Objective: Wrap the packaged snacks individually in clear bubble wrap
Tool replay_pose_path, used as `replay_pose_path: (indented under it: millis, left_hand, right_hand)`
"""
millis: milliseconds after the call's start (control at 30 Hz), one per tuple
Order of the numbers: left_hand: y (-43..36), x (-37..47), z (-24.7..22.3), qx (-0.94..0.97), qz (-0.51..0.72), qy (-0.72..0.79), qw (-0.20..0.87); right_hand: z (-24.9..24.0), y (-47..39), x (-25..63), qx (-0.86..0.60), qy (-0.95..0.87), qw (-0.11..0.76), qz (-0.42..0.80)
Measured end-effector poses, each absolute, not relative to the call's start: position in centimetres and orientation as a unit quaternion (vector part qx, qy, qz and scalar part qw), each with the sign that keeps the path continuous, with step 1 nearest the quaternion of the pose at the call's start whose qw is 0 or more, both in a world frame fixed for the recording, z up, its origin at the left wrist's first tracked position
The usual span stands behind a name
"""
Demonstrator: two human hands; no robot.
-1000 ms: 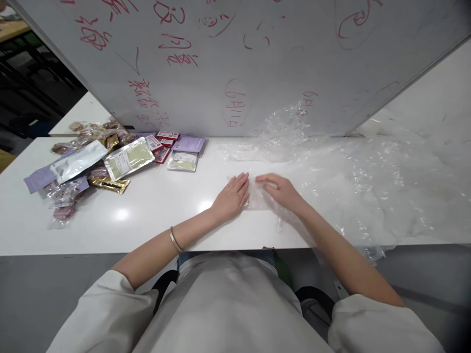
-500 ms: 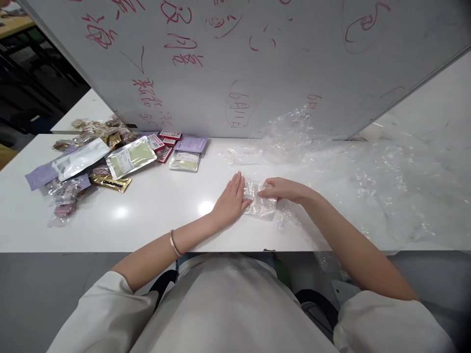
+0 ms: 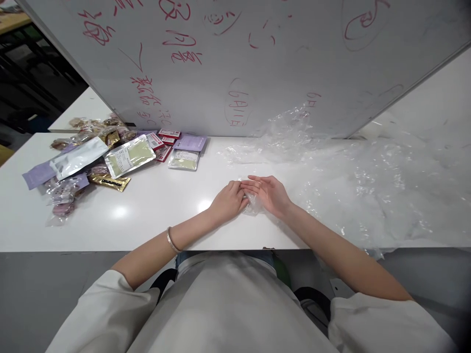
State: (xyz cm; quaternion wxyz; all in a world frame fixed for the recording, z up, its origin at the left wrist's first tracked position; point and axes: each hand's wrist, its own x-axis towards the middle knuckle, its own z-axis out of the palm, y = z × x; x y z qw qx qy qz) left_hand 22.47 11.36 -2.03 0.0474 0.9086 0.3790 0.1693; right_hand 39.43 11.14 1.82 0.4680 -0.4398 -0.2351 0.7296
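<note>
A small clear plastic wrapper (image 3: pixel 253 205) lies on the white table (image 3: pixel 147 220) between my hands, partly hidden by them. My left hand (image 3: pixel 228 200) has its fingers bent round the wrapper's left side. My right hand (image 3: pixel 270 195) is turned with its palm toward the wrapper; its fingers are stretched out to the left, apart, and their tips meet my left fingers. The wrapper is crumpled beneath the right fingers.
Large sheets of clear plastic film (image 3: pixel 382 191) spread over the table's right side. Packets, including a silver-green pouch (image 3: pixel 130 156), red-and-white packs (image 3: pixel 164 154) and a purple pouch (image 3: pixel 189 142), lie at the left. A whiteboard (image 3: pixel 279 68) stands behind.
My right hand has moved left and opened out, meeting my left fingers. The left fingers have bent. The wrapper, spread flat before, is crumpled. Film near the table's front edge has shifted right.
</note>
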Motion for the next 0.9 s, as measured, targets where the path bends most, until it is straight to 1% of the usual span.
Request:
replay_pose_path:
  millis: [133,200,267,333,367,400,467,533,600,633,700,767,900]
  left_hand:
    - [9.6,22.0,-1.5,0.890,0.219,0.386,0.105]
    - [8.6,22.1,-1.4,0.899,0.203,0.377,0.093]
    - [7.9,22.4,-1.6,0.904,0.181,0.382,0.063]
    - [7.7,22.6,-2.0,0.907,0.164,0.385,0.040]
    - [7.9,22.7,-2.2,0.910,0.157,0.382,0.029]
    - [8.2,22.6,-2.3,0.914,0.149,0.377,0.019]
    - [9.0,22.0,-2.4,0.927,0.129,0.353,0.001]
    - [10.2,20.8,-2.2,0.949,0.103,0.298,-0.003]
    - [11.4,19.2,-1.9,0.972,0.078,0.219,0.012]
    - [12.0,18.4,-1.8,0.980,0.071,0.184,0.028]
    - [12.7,17.0,-1.6,0.986,0.067,0.141,0.064]
    - [13.0,16.3,-1.5,0.984,0.069,0.136,0.091]
    - [12.2,16.3,-1.8,0.975,0.069,0.176,0.115]
  right_hand:
    - [1.3,9.9,37.8,-0.436,-0.207,0.524,0.702]
    - [1.2,9.6,37.2,-0.435,-0.216,0.542,0.686]
    - [1.2,9.6,37.7,-0.438,-0.269,0.525,0.679]
    - [1.5,9.9,39.6,-0.460,-0.388,0.463,0.651]
    - [1.6,10.1,41.0,-0.479,-0.467,0.424,0.610]
    - [1.8,10.2,42.7,-0.501,-0.551,0.385,0.545]
    - [1.9,10.5,46.1,-0.533,-0.695,0.308,0.371]
    - [1.6,10.7,48.7,-0.514,-0.800,0.217,0.222]
    - [1.1,10.8,49.9,-0.453,-0.869,0.154,0.130]
    - [0.8,10.8,49.9,-0.418,-0.892,0.141,0.102]
    - [0.3,10.8,49.2,-0.351,-0.922,0.140,0.087]
    - [0.1,10.8,47.9,-0.299,-0.933,0.161,0.123]
    - [-0.2,10.8,45.5,-0.260,-0.885,0.220,0.316]
